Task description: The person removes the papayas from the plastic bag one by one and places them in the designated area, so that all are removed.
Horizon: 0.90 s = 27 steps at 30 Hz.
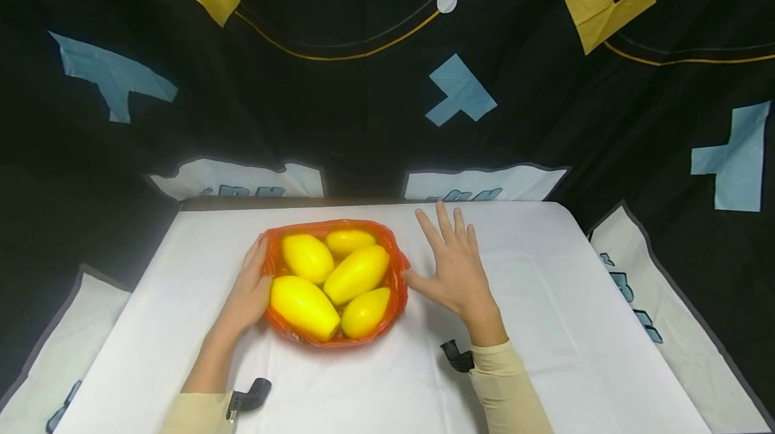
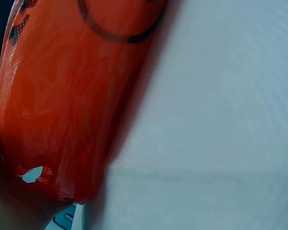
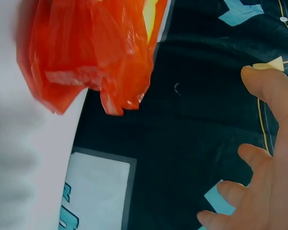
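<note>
An orange-red plastic bag (image 1: 397, 266) with its mouth spread wide stands on the white table. Inside it lie several smooth yellow oval fruits (image 1: 356, 275), which look like mangoes. My left hand (image 1: 247, 293) rests along the bag's left side, its fingers lying lengthwise against the plastic. In the left wrist view the bag (image 2: 67, 105) covers most of that hand. To the right of the bag my right hand (image 1: 451, 272) hovers with fingers spread, thumb tip close to the rim. The right wrist view shows the same hand (image 3: 269, 177) holding nothing, apart from the bag (image 3: 86, 52).
The white-covered table (image 1: 581, 326) extends around the bag. Behind it hangs a black cloth (image 1: 363, 124) with blue and yellow patches and white printed panels. A small black wrist mount (image 1: 251, 395) sits at the left sleeve, another black mount (image 1: 457, 356) at the right.
</note>
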Tool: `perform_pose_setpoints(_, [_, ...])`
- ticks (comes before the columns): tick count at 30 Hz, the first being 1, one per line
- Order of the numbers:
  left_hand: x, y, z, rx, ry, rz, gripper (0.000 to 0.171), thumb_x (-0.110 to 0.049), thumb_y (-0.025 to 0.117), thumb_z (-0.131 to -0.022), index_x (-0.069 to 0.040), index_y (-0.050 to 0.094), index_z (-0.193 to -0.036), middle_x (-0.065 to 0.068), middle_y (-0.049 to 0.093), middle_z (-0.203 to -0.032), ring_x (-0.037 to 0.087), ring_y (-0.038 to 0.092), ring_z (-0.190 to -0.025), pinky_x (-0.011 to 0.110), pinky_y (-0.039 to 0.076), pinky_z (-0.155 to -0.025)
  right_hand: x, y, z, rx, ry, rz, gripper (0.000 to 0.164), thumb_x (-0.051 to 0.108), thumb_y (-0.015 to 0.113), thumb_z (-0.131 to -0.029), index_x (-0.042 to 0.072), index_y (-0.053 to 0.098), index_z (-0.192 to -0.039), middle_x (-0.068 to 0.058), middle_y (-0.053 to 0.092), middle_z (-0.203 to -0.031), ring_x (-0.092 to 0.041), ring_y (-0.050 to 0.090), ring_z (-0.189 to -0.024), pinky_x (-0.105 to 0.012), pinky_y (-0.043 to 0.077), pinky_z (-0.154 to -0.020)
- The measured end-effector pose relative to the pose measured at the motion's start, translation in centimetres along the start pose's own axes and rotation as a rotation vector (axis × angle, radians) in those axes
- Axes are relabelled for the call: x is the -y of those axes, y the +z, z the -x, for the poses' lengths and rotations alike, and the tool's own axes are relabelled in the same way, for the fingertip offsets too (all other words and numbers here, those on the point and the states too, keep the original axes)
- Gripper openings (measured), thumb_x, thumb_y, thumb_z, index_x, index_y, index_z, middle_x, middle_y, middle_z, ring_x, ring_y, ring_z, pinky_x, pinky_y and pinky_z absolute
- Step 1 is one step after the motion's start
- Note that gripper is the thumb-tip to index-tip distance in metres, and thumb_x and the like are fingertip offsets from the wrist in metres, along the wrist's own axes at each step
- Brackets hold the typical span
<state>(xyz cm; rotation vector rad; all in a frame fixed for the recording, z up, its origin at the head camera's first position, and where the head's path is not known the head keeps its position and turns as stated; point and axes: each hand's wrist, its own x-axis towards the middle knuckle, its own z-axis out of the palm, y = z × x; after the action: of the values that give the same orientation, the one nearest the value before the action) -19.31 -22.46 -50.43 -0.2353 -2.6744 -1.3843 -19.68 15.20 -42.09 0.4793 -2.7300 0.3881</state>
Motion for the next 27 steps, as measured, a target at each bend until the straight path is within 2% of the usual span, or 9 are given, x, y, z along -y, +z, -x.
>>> perform_pose_setpoints(4, [0.0,0.1,0.1,0.001,0.003,-0.003,0.064,-0.004,0.032,-0.098,-0.007,0.007,-0.157,0.007,-0.001,-0.163,0.032,0.002,-0.148,0.057,0.007,-0.116,0.5,0.5,-0.3,0.013,0.024,-0.111,0.102,0.064,0.067,-0.074,0.038,0.013,-0.156,-0.003,0.009,-0.163,-0.036,0.019,-0.145,-0.061,0.024,-0.11])
perform_pose_setpoints(10, [-0.1,0.1,0.2,0.003,0.006,-0.006,0.065,-0.004,0.033,-0.098,-0.007,0.006,-0.157,0.006,-0.002,-0.163,0.031,0.002,-0.148,0.057,0.007,-0.116,1.4,1.1,-0.6,0.036,0.047,-0.279,0.099,0.068,0.064,-0.076,0.037,0.015,-0.156,-0.004,0.017,-0.162,-0.033,0.027,-0.142,-0.062,0.037,-0.101])
perform_pose_setpoints(17, [-0.1,0.1,0.4,0.016,0.001,-0.01,0.065,-0.005,0.033,-0.099,-0.007,0.005,-0.157,0.007,-0.004,-0.163,0.031,0.0,-0.148,0.057,0.007,-0.116,2.5,1.7,-0.9,0.071,0.069,-0.413,0.097,0.062,0.068,-0.076,0.034,0.021,-0.155,0.002,0.024,-0.159,-0.023,0.026,-0.143,-0.058,0.035,-0.105])
perform_pose_setpoints(22, [-0.2,0.1,0.4,0.018,0.0,-0.015,0.065,-0.004,0.033,-0.098,-0.006,0.005,-0.157,0.007,-0.004,-0.163,0.032,0.001,-0.148,0.057,0.007,-0.116,3.0,2.0,-1.1,0.086,0.036,-0.487,0.091,0.059,0.07,-0.075,0.039,0.026,-0.152,0.007,0.024,-0.159,-0.019,0.028,-0.142,-0.057,0.037,-0.105])
perform_pose_setpoints(27, [-0.2,0.1,0.4,0.016,-0.004,-0.018,0.066,-0.005,0.034,-0.098,-0.007,0.004,-0.157,0.007,-0.004,-0.163,0.031,0.001,-0.148,0.058,0.008,-0.115,3.6,2.3,-1.4,0.09,-0.002,-0.558,0.085,0.055,0.072,-0.077,0.038,0.032,-0.15,0.009,0.028,-0.157,-0.018,0.031,-0.14,-0.053,0.04,-0.103])
